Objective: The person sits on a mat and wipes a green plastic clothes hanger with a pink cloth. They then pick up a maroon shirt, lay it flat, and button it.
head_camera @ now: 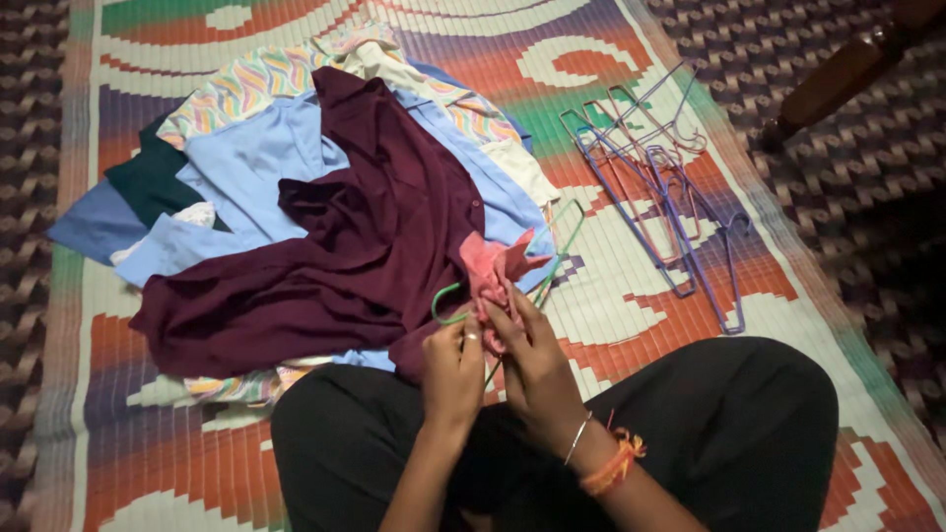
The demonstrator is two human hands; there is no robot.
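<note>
Sitting cross-legged on a patterned mat (631,325), the person has a maroon shirt (345,256) atop a pile of blue shirts (256,158) straight ahead and a heap of purple hangers (660,187) to the right. Both the left hand (451,369) and right hand (532,355) pinch a pink cloth (490,271) over a green hanger (552,261), whose long axis runs from the hands up and rightward, hook at the left

Matt maroon cloth shirt (355,246), thin glossy green wire hanger (557,246), coarse woven mat (631,296)
</note>
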